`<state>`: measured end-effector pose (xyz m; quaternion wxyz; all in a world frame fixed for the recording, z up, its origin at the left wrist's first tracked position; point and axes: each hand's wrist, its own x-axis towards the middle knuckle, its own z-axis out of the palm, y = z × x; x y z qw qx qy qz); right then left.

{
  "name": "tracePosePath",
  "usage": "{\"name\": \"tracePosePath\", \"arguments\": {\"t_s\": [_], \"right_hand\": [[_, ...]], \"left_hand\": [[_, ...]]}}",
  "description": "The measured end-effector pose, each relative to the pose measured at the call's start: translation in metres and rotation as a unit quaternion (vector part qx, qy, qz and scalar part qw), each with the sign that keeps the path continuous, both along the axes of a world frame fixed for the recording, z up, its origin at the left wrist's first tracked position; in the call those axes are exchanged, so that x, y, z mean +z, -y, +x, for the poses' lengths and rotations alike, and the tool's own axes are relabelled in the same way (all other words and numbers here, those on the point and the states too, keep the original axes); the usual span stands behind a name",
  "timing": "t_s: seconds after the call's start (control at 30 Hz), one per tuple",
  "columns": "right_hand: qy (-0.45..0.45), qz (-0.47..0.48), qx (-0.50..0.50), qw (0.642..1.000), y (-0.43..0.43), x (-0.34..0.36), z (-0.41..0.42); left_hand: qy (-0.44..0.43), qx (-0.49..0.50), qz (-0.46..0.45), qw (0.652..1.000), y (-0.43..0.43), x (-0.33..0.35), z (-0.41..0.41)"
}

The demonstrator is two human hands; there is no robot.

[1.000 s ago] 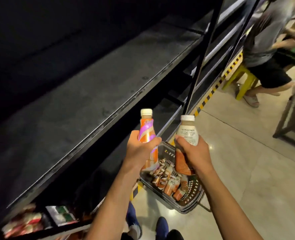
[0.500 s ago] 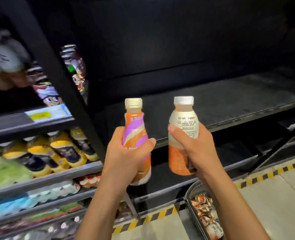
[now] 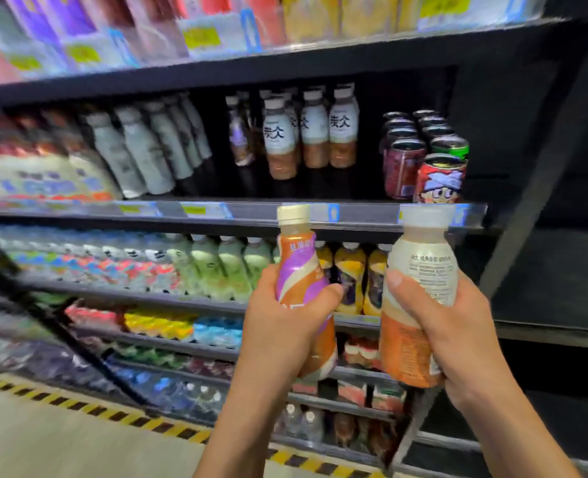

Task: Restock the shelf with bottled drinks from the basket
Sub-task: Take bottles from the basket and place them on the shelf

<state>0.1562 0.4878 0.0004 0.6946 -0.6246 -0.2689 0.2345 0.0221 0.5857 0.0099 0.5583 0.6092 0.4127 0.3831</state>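
Before a stocked drinks shelf [image 3: 320, 215], the left hand [image 3: 285, 326] wraps its fingers round an orange-and-purple bottle [image 3: 301, 270] while the right hand [image 3: 458, 336] grips a white-labelled bottle [image 3: 420, 270], both upright, side by side.

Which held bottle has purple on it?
The swirly bottle in the left hand; purple bands cross its orange. The pale bottle in the right hand has none.

A black shelving unit [image 3: 320, 60] is occupying most of the view. A pale floor [image 3: 61, 446] is lying at the lower left, where a yellow-and-black hazard stripe [image 3: 78, 405] is bordering the unit's base. Blurred price-tag rails [image 3: 182, 210] are fronting its tiers.
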Motion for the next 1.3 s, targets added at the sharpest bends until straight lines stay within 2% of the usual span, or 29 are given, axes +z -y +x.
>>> {"name": "tracePosePath", "arguments": {"t_s": [0.23,0.4,0.53,0.73,0.87,1.0,1.07,1.2,1.3], "right_hand": [[0.027,-0.002,0.016,1.0,-0.068,0.021,-0.029],[0.013,-0.01,0.047,0.999,-0.124,0.038,-0.018],[0.012,0.002,0.077,0.997,-0.165,0.056,-0.006],[-0.003,-0.006,0.071,0.997,-0.219,0.073,0.013],[-0.019,-0.034,0.035,0.999,-0.249,0.077,0.029],[-0.066,-0.032,0.01,0.997,-0.278,0.079,0.044],[-0.077,-0.012,-0.006,0.997,-0.294,0.081,0.049],[-0.001,-0.039,-0.062,0.997,-0.32,0.079,0.068],[0.026,-0.079,-0.049,0.995,-0.331,0.073,0.078]], "left_hand": [[0.028,0.001,0.01,1.0,-0.072,0.012,-0.027],[0.074,-0.007,-0.011,0.997,-0.136,0.026,-0.022],[0.076,-0.005,0.014,0.997,-0.184,0.04,-0.013],[0.038,-0.034,0.021,0.998,-0.249,0.052,0.01],[0.02,-0.037,-0.024,0.999,-0.286,0.054,0.03],[0.04,-0.03,-0.063,0.997,-0.332,0.056,0.061],[0.04,-0.039,-0.052,0.997,-0.358,0.052,0.078],[0.013,-0.048,0.003,0.999,-0.378,0.056,0.096],[-0.024,-0.041,0.043,0.998,-0.386,0.053,0.106]]}}
